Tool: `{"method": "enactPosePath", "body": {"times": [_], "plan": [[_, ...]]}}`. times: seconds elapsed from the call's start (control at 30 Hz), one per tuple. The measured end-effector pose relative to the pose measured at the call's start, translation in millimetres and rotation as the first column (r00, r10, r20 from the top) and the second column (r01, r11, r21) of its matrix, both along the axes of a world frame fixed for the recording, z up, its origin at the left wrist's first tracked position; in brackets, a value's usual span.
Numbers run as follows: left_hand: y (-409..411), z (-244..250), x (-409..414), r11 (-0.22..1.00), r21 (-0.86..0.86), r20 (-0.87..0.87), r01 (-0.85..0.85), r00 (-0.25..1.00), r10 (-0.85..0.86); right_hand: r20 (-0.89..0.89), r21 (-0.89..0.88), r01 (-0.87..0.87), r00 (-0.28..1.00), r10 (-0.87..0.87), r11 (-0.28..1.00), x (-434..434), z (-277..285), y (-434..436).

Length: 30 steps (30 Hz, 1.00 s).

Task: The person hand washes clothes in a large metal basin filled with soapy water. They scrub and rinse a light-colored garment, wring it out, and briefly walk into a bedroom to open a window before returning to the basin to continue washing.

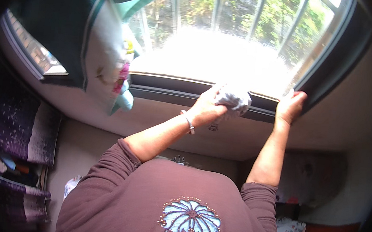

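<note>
My left hand [208,109] grips a bunched grey-and-white cloth [233,101] over the lower rail of a dark window frame [168,89]. A loose end of the cloth hangs below my fingers. At the frame's lower right corner is my right hand [289,105], its fingers curled, with a small white bit showing by the fingertips. Whether it holds the frame or a piece of cloth I cannot tell. Bright light hides the sill between the two hands.
Upright metal bars [217,8] stand outside the window, with plants behind. A dark, white and teal curtain [106,51] with flowers hangs at the left. A purple patterned cloth [14,123] covers shelving at the lower left. Folded bedding [291,230] lies low on the right.
</note>
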State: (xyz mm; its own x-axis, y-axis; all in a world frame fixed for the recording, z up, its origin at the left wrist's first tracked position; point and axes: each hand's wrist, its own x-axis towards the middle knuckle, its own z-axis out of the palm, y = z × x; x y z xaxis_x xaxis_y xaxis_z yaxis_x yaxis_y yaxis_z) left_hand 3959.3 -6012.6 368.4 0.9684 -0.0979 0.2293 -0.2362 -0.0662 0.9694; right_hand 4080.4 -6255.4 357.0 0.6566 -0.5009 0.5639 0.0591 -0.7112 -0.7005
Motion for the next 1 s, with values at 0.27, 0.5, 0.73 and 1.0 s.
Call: {"method": "enactPosePath", "body": {"times": [0.27,0.5,0.73,1.0], "plan": [[14.1,13.4,-35.8,0.984,-0.179,0.205,0.004,0.978,0.033,0.316,-0.04,-0.121,0.94,0.128,0.992,6.5,20.4,-36.8],[37.5,34.4,-73.9,0.976,-0.086,0.202,-0.201,0.956,0.215,0.535,-0.092,-0.548,0.677,0.505,0.831,-70.2,87.7,51.9],[152.9,24.6,-163.9,0.909,-0.366,0.023,-0.199,0.975,0.223,0.334,-0.429,-0.884,0.035,0.942,0.185,-190.9,69.6,230.9],[318.3,5.4,-285.2,0.657,-0.507,-0.007,-0.559,0.764,0.645,0.12,-0.419,-0.902,-0.167,0.979,-0.103,-265.3,50.1,454.2]]}}
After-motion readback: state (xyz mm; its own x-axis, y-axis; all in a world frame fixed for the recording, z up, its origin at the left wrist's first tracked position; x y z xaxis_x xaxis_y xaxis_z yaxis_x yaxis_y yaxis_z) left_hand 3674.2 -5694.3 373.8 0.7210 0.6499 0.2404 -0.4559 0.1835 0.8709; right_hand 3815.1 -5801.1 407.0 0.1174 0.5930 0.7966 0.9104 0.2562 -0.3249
